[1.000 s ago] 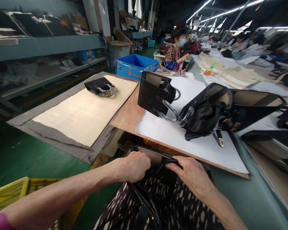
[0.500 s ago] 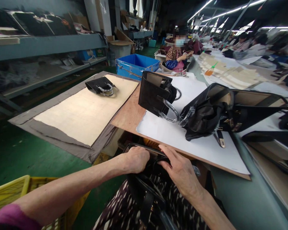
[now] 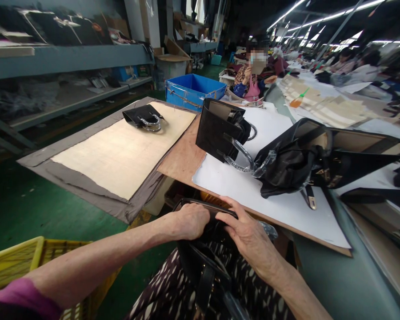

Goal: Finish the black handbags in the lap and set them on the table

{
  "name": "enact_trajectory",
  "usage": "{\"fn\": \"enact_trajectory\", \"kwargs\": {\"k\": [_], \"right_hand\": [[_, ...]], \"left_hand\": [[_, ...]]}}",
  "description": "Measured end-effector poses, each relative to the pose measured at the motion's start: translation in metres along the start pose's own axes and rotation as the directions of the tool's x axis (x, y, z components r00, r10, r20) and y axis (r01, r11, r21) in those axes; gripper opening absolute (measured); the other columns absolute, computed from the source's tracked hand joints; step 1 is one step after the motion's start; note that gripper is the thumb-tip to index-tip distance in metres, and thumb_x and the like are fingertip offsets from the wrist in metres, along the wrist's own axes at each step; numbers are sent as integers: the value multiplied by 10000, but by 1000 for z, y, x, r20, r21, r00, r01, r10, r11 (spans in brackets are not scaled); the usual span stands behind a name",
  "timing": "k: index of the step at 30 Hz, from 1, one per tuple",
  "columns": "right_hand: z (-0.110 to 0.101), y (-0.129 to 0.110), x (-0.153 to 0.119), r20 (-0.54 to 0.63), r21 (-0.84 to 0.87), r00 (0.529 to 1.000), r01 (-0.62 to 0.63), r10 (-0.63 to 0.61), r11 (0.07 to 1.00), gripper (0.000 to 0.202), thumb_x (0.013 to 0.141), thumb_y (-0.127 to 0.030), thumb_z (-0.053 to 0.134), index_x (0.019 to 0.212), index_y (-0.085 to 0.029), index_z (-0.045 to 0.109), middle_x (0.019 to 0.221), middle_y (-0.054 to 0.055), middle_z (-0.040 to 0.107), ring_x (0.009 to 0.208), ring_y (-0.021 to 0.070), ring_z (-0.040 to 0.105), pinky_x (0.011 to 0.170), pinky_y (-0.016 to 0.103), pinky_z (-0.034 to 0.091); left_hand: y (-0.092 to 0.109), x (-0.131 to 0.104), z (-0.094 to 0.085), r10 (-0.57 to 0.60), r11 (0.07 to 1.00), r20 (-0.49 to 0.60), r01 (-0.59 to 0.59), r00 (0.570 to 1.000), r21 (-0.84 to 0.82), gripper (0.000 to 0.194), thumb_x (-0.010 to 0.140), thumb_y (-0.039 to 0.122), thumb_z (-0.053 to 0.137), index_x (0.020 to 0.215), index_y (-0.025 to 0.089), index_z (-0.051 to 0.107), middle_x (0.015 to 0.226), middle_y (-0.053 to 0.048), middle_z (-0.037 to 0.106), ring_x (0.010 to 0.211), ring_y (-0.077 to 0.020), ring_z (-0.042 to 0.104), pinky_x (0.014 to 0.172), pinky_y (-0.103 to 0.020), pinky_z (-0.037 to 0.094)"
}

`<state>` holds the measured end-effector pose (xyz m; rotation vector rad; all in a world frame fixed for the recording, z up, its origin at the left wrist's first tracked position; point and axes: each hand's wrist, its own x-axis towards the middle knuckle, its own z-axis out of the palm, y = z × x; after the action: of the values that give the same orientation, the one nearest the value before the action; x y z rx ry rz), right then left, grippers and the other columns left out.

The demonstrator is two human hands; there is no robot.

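Observation:
On my lap lies a black handbag [image 3: 205,266], its mouth toward the table edge and its strap and metal parts toward me. My left hand [image 3: 191,221] is closed in a fist at the bag's opening. Its fingertips are hidden inside, so what they hold cannot be made out. My right hand [image 3: 248,229] grips the opening's right side, fingers over the rim and thumb lower down. Clear plastic wrap shows beside that hand. Beyond the table edge stands another black handbag [image 3: 216,129] with plastic-wrapped handles.
More black bags [image 3: 286,166] lie on white paper [image 3: 213,178] to the right. A small black bag [image 3: 143,116] rests on a cream sheet [image 3: 96,155]. A yellow crate [image 3: 16,258] is at lower left, a blue bin [image 3: 193,89] behind. A masked co-worker [image 3: 250,82] sits beyond.
My right fingers have come down onto the bag's rim. My left fist stays at the opening. The co-worker has raised a flat piece toward the face. The view has shifted slightly.

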<state>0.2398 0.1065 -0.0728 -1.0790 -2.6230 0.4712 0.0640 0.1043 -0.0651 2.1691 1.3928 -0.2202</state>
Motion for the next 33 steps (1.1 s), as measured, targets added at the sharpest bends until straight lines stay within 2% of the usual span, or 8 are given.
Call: {"fn": "enact_trajectory", "kwargs": {"k": [4,14,20,23,26,28,31,33], "right_hand": [[-4,-2,1,11,-52,1000,24,-24,998,436,708,-8,430,1036,-268,553,1346,23,324,1125,203,447,922,353,424],[-11,-1,8,157,-158,987,-14,39,987,308,711,-18,467,805,-261,632,1195,7,480,1023,195,505,840,327,433],[-11,-1,6,183,-186,973,-105,140,977,175,785,-132,496,790,-256,619,1177,-2,494,914,179,548,764,294,434],[-9,-1,5,196,-200,964,-141,181,970,152,792,-156,499,782,-252,616,1154,-9,507,871,170,558,722,276,426],[-8,-1,5,185,-182,958,-188,221,965,171,807,-176,475,798,-265,621,1137,-18,508,810,147,564,663,255,410],[-8,-1,5,173,-152,956,-210,236,966,189,812,-179,461,816,-276,624,1113,-19,513,798,139,565,645,245,400],[-8,0,5,152,-111,959,-223,239,968,180,809,-180,466,819,-278,617,1082,-15,521,801,142,568,656,246,396],[-8,0,5,138,-86,963,-222,233,971,171,804,-176,472,815,-276,611,1070,-14,522,795,141,570,666,249,397]], "left_hand": [[-2,-1,1,30,999,15,-31,999,41,213,663,51,462,753,107,647,750,-129,669,705,-253,644,608,-329,524],[-1,0,-3,24,1000,44,-24,999,0,184,642,88,465,684,120,642,715,-117,668,681,-249,634,574,-305,493],[-12,-8,3,80,991,-22,-82,997,-101,236,643,88,444,717,173,651,727,-57,670,681,-195,617,605,-260,449],[-12,-18,-1,21,991,-106,-35,994,-127,220,669,102,442,755,171,633,740,-50,660,707,-184,605,616,-247,427],[-3,-30,-7,-84,990,-194,59,977,-132,163,741,178,457,796,162,609,742,-52,647,715,-188,596,603,-249,411],[5,-35,-11,-89,989,-236,57,968,-139,192,791,310,468,799,172,601,743,-41,641,699,-189,593,595,-256,412],[19,-35,-17,-37,995,-230,14,973,-100,326,698,502,571,786,190,611,773,-29,645,724,-223,597,617,-294,432],[25,-31,-20,-37,999,-171,30,985,-45,370,615,516,643,782,187,631,789,-45,653,750,-259,600,637,-329,444]]}}
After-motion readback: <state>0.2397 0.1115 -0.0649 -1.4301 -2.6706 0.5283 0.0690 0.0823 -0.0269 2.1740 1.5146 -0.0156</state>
